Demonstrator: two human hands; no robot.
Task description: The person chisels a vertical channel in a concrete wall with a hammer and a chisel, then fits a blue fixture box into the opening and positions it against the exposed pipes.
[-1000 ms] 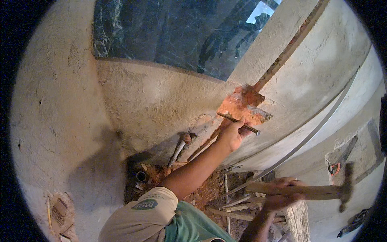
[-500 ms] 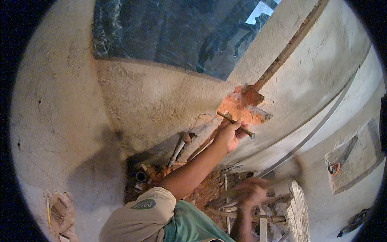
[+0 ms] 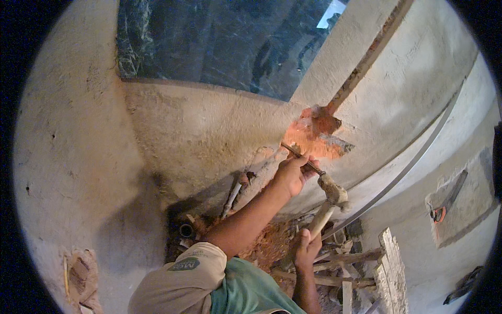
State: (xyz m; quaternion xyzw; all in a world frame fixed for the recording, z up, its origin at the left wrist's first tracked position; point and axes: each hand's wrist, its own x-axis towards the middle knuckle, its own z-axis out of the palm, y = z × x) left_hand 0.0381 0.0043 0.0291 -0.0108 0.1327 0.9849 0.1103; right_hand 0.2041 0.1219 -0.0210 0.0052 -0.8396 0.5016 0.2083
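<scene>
My left hand is closed round a slim metal chisel. The chisel's tip rests at the left edge of an exposed patch of orange brick broken into the plastered wall. In my right hand is the pale wooden handle of a hammer. The hammer's dusty head meets, or is right at, the chisel's rear end. Above the brick patch, a narrow groove runs up the wall to the right.
A dark polished stone slab sits above the work spot. Below are a capped white pipe, an open pipe end and brick rubble. Rough boards stand at lower right. A handsaw lies on a mortar-covered board farther right.
My right hand, blurred earlier, has swung the hammer up and left to the chisel's end. My left hand and the chisel stay almost in place.
</scene>
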